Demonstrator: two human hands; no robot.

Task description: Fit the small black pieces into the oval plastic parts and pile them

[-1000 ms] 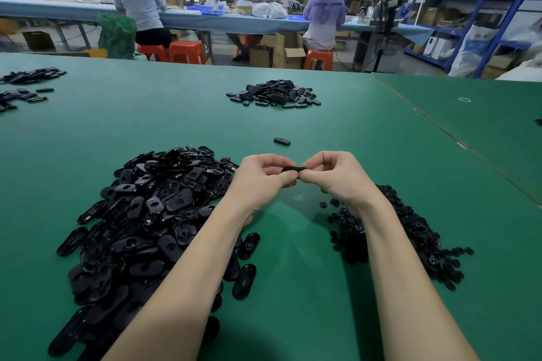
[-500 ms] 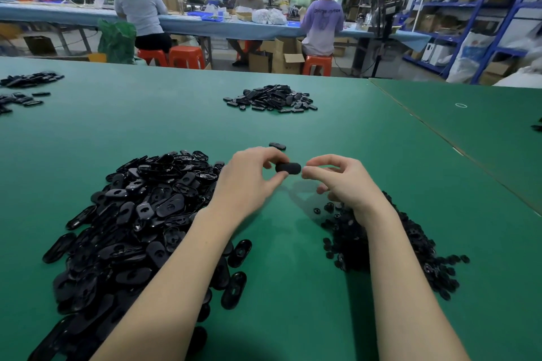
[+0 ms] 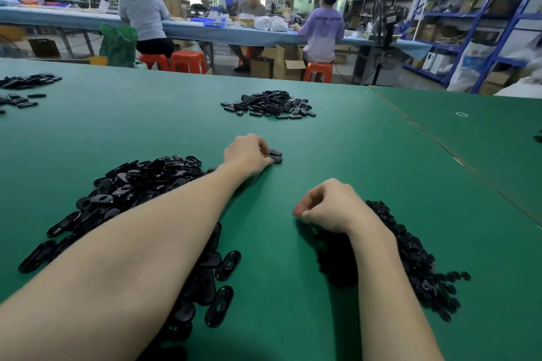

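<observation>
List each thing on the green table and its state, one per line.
left hand: reached forward, fingers curled on an oval part, set beside another
right hand: loosely curled over the small-piece pile, grip unclear
oval-part pile: loose heap, partly under the left forearm
far pile: heaped, untouched
green table: bearing the piles
</observation>
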